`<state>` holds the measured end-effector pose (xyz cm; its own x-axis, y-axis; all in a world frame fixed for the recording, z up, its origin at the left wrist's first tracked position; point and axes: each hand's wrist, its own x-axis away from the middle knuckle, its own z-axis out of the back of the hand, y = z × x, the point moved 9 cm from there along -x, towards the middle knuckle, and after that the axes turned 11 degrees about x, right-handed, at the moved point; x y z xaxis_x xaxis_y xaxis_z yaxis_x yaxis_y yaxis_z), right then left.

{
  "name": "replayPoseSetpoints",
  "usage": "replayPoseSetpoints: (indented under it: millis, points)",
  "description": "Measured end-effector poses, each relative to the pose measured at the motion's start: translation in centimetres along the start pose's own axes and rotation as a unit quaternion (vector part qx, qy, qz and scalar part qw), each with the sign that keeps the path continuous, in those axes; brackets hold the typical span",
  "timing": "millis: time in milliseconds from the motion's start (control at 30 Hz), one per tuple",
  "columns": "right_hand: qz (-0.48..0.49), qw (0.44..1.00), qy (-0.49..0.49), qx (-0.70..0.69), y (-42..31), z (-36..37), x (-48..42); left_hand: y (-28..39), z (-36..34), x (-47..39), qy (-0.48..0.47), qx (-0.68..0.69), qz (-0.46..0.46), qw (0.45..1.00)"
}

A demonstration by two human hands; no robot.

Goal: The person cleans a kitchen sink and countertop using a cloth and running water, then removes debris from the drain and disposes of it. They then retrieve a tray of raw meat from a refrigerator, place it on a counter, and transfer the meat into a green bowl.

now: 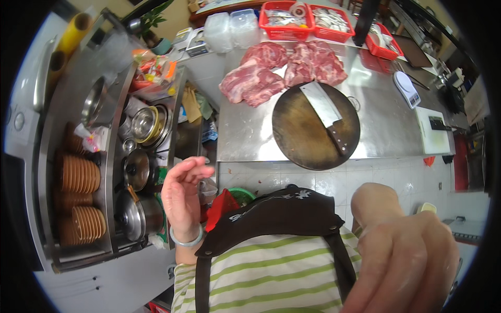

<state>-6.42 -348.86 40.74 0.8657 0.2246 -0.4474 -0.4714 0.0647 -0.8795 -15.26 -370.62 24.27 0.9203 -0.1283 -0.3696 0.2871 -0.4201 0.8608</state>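
My left hand, with a pale bangle at the wrist, is raised beside the shelving; its fingers are partly curled and hold nothing. Close to the camera at the lower right is my right hand, its fingers bent downward and their tips out of frame, so I cannot tell whether it holds anything. A cleaver lies on a round wooden chopping block at the near edge of the stainless steel table. Behind the block, large pieces of raw meat rest on the steel.
Red plastic baskets and clear plastic containers line the table's back. A kitchen scale and a white cutting board sit at right. Shelves at left hold pots and stacked brown bowls.
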Motion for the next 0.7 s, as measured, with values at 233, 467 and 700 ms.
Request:
replayPoseSetpoints:
  millis: [233,467,700]
  points:
    - [0.246,0.954,-0.131,-0.114,2.8,-2.0,-1.0,-2.0,5.1,2.3,0.136,0.039,0.069,0.988]
    - [0.274,0.942,-0.145,-0.127,3.5,-2.2,-0.7,-3.0,5.7,2.6,0.169,0.078,0.081,0.979]
    - [0.312,0.913,-0.187,-0.182,2.4,-3.1,-0.1,-4.5,6.1,3.1,0.166,0.093,0.103,0.976]
